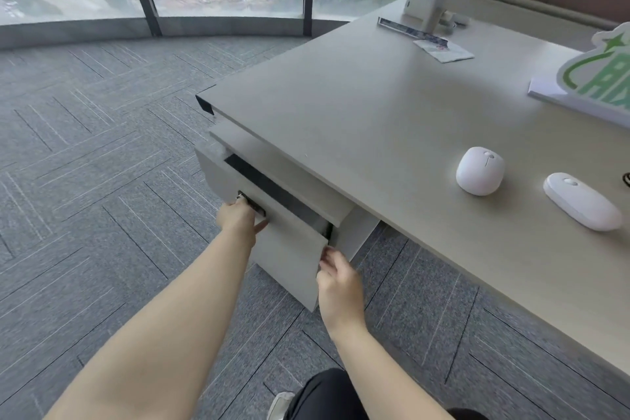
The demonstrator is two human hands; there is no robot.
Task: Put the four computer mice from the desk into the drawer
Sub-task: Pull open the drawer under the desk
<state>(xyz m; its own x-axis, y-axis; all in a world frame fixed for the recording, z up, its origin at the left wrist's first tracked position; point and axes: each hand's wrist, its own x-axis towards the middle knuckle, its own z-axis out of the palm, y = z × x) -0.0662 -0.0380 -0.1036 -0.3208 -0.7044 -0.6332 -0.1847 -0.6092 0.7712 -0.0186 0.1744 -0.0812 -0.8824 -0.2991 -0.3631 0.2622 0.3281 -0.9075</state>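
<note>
Two white computer mice lie on the grey desk (358, 119): a round mouse (480, 170) and, to its right, a flat oval mouse (581, 200). Under the desk's left end stands a grey drawer unit whose top drawer (289, 249) is pulled out a little, showing a dark gap along its top. My left hand (238, 220) grips the drawer's recessed handle (252, 203). My right hand (337, 280) holds the right edge of the drawer front with curled fingers. The inside of the drawer is hidden.
A green-and-white sign (593, 75) stands at the desk's right. Farther back are a white monitor stand (439, 0), a metal ruler (409, 31) and a paper packet (443, 50). Grey carpet lies left of the desk, with floor-to-ceiling windows beyond.
</note>
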